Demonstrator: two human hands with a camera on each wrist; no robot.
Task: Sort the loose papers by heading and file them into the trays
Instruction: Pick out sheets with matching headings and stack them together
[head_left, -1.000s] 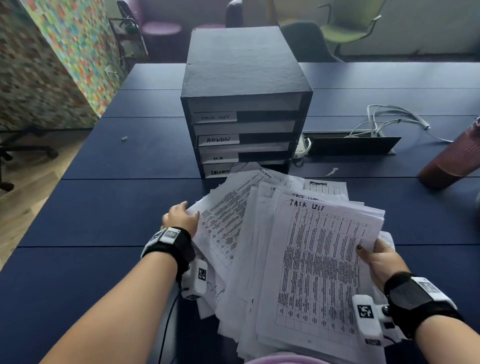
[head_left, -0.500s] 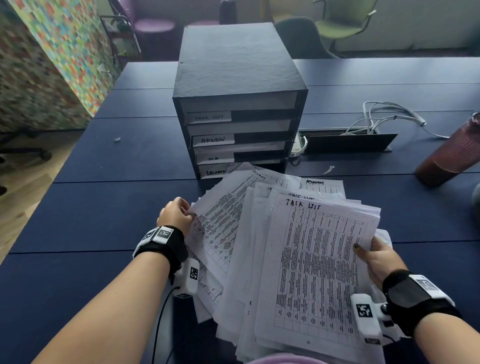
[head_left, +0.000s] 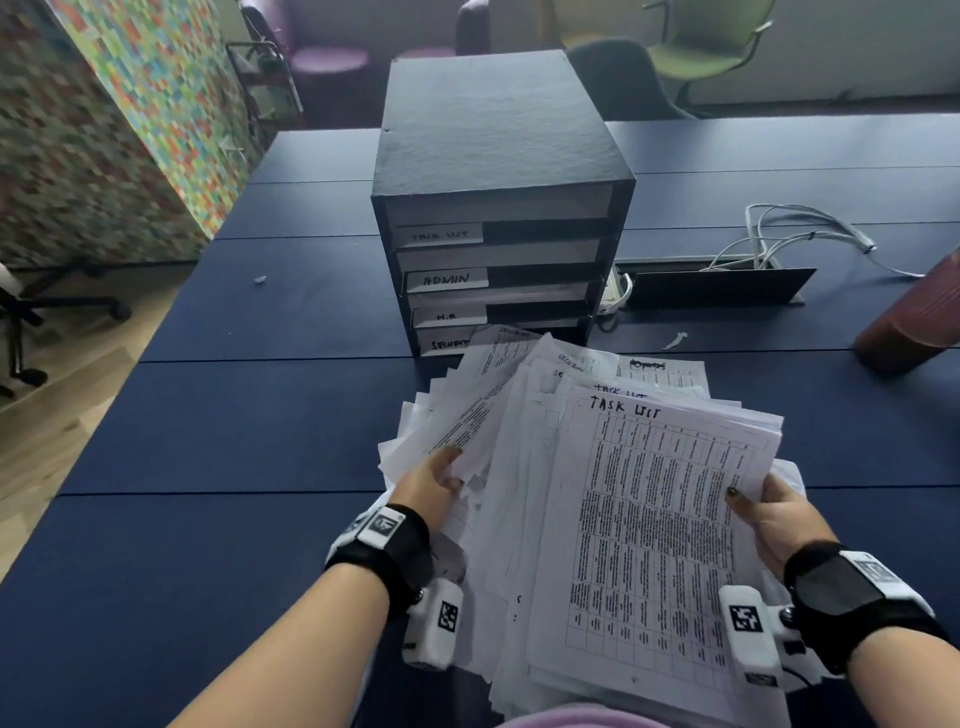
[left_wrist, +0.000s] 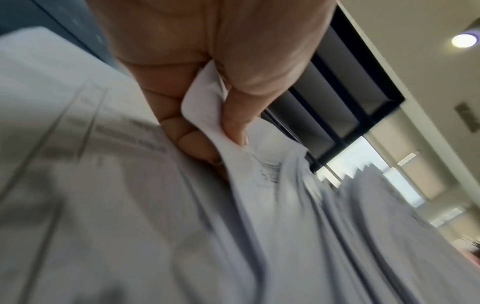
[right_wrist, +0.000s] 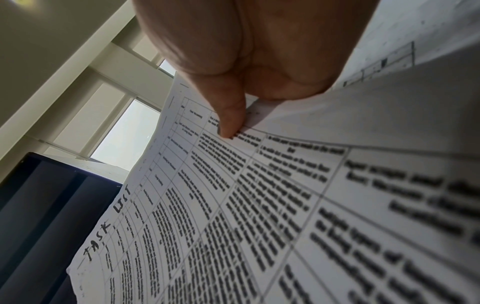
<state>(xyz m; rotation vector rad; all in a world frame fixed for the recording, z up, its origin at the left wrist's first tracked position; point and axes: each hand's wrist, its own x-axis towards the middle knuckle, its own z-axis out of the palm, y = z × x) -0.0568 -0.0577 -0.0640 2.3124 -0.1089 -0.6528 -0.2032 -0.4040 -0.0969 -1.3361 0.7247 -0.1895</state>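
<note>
A thick, fanned stack of printed papers (head_left: 613, 519) is held over the near edge of the blue table. Its top sheet (right_wrist: 233, 205) is a table headed "TASK LIST". My left hand (head_left: 436, 483) pinches sheets at the stack's left edge, thumb on top (left_wrist: 233, 115). On the stack's right edge my right hand (head_left: 769, 514) grips with the thumb (right_wrist: 228, 115) pressed on the top sheet. Behind the papers stands a black tray unit (head_left: 498, 208) with slots labelled TASK LIST, ADMIN, H.R and a partly hidden fourth.
White cables (head_left: 795, 239) run into an open black cable hatch (head_left: 717, 286) right of the trays. A brown ribbed bottle (head_left: 914, 317) leans at the right edge. Chairs (head_left: 706, 47) stand beyond the table; a colourful partition (head_left: 104, 130) is on the left.
My left hand has shifted right, deeper into the left edge of the stack, and now pinches sheets there. The stack has drawn closer together. My right hand holds as before.
</note>
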